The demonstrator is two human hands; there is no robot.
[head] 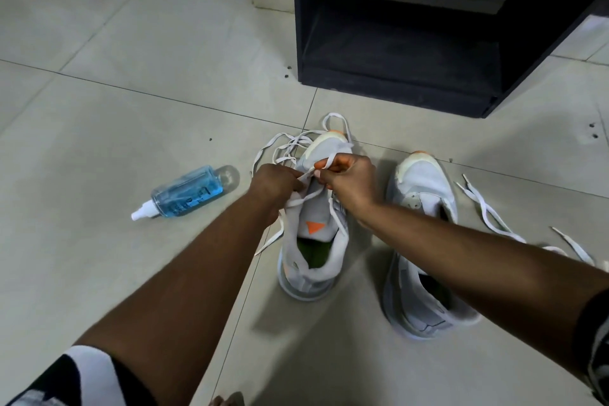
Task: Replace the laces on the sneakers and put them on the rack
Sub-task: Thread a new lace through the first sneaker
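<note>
Grip: both hands work over the middle of the left sneaker (313, 234); the left hand (275, 183) and the right hand (349, 181) each pinch the white lace (296, 145) with curled fingers, knuckles nearly touching.
Lace position: it runs from the pinch across the shoe's tongue, and its slack lies in loose loops on the floor beyond the toe.
Left sneaker: pale grey, orange triangle on the tongue, green insole, toe pointing away from the person.
Right sneaker (425, 241): same grey, standing just beside the first under the right forearm, with no lace seen in it.
Second lace (487, 208): white, loose on the floor to the right of that shoe.
Rack (428, 92): black open box on the tiled floor (131, 109) beyond the shoes.
Spray bottle (188, 194): clear with blue liquid, lying on its side left of the hands.
</note>
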